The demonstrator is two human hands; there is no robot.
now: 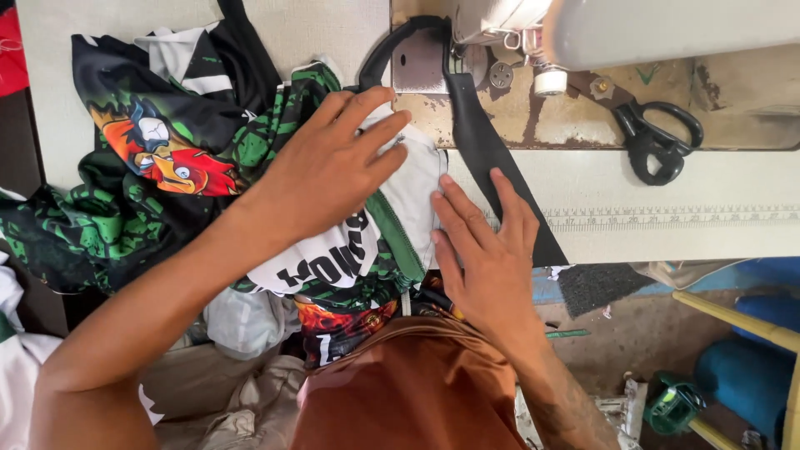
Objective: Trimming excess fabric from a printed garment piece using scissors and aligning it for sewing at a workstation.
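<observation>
Left hand (329, 162) lies flat, fingers spread apart, pressing the jersey (167, 158) down on the table (633, 229); it grips nothing. Right hand (492, 250) is likewise flat and open, its fingertips (440, 208) touching the edge of the white panel (412, 196) beside a black strip (492, 158).

From the left hand, the strip runs off at about two o'clock, up under the presser foot (457, 62) of the sewing machine (633, 29). The bulk of the jersey, green and black with a red bird print, is heaped at nine o'clock from that hand. Black scissors (658, 137) lie on the machine bed at three o'clock, well apart from both hands.

As a judgement: the left fingertips lie near the needle area, so a careless push toward twelve o'clock could bring them too close. The heaped cloth at nine o'clock may drag on the panel and pull its edge off the strip, giving a crooked seam. Slack folds under the palm could also be caught double.
</observation>
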